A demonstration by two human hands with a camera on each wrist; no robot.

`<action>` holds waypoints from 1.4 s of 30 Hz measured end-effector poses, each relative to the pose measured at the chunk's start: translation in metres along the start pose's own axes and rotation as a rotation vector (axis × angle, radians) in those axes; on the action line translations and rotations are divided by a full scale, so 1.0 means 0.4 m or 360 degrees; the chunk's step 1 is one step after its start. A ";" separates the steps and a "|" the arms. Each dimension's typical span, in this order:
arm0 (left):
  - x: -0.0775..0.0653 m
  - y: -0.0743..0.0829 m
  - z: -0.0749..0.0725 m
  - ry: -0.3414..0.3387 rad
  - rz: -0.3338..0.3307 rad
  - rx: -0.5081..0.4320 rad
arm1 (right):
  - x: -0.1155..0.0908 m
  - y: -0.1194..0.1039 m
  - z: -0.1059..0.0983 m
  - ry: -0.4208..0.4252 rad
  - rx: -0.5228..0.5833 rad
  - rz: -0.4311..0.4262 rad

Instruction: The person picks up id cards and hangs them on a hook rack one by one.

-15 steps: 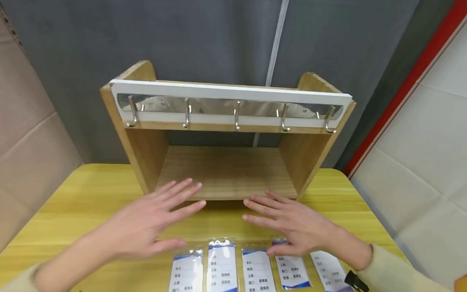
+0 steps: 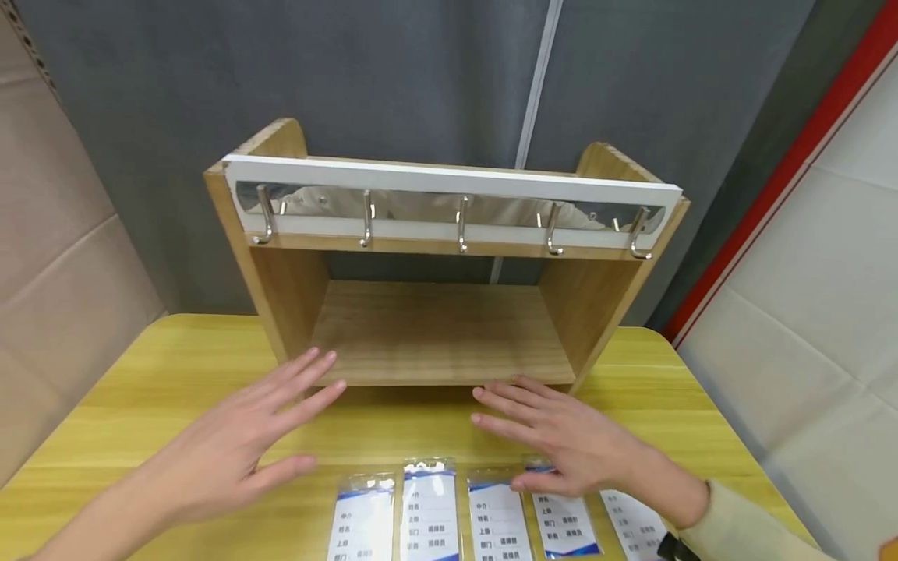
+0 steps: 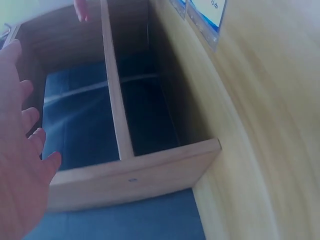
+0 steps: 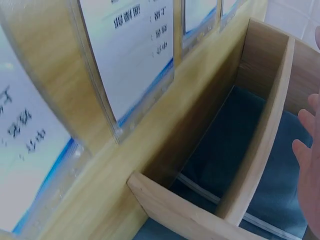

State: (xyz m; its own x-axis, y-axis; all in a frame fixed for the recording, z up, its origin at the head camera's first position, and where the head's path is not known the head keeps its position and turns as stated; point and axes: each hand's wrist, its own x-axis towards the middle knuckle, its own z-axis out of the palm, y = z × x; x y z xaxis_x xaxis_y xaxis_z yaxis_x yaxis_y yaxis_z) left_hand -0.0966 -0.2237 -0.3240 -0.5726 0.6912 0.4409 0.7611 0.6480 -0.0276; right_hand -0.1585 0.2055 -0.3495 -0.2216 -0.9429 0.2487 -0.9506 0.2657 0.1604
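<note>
On my feed I see a shelf unit point(image 2: 442, 331) of pale, matt wood with visible grain, its upper side edges rough-looking. Across its front runs a smooth white board point(image 2: 421, 171) bearing a metal strip point(image 2: 421, 206) polished like a mirror, and shiny metal hooks point(image 2: 461, 224). The tabletop point(image 2: 182, 366) is yellow, wood-grained and smooth, with a soft sheen. On it, clear, glossy plastic holders point(image 2: 431, 510) enclose white paper cards point(image 4: 130, 50). Behind hangs matt grey cloth point(image 2: 421, 78); the right sleeve point(image 2: 737, 522) is pale, matt fabric.

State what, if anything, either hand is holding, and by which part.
Nothing is held: the left hand and right hand both have fingers extended.
</note>
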 end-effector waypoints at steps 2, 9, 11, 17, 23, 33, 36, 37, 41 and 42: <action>-0.014 -0.001 0.001 0.0017 -0.0055 -0.0045 | 0.001 -0.005 0.008 -0.0008 0.0018 0.0001; -0.064 -0.006 0.014 0.0058 -0.0256 -0.0172 | 0.008 -0.026 0.030 0.0000 0.0093 0.0015; -0.077 -0.008 0.020 0.0090 -0.0302 -0.0220 | 0.010 -0.032 0.036 0.0016 0.0093 0.0016; -0.111 -0.007 0.042 0.0245 -0.0399 -0.0441 | 0.017 -0.046 0.059 0.0027 0.0061 -0.0008; -0.132 -0.006 0.080 0.0450 -0.0435 -0.0629 | 0.032 -0.061 0.082 0.0031 0.0098 0.0006; -0.138 0.017 0.128 0.0653 -0.0815 -0.0702 | 0.062 -0.086 0.111 0.0022 0.0166 0.0005; -0.130 0.018 0.131 0.0759 -0.0934 -0.0755 | 0.074 -0.093 0.114 -0.0005 0.0129 0.0017; -0.127 0.016 0.133 0.0789 -0.0974 -0.0779 | 0.077 -0.096 0.116 -0.0022 0.0134 0.0032; -0.116 0.004 0.139 0.0859 -0.1139 -0.0881 | 0.092 -0.103 0.120 -0.0077 0.0186 0.0095; -0.113 0.001 0.142 0.0862 -0.1170 -0.0904 | 0.095 -0.104 0.121 -0.0089 0.0207 0.0108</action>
State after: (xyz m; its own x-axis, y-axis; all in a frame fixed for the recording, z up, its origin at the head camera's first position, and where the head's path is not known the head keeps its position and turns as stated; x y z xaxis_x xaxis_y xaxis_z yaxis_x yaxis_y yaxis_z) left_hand -0.0877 -0.2366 -0.3948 -0.8425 -0.1318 0.5223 0.3953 0.5074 0.7657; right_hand -0.1378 0.1489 -0.3929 -0.2945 -0.9344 0.2004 -0.9524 0.3042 0.0192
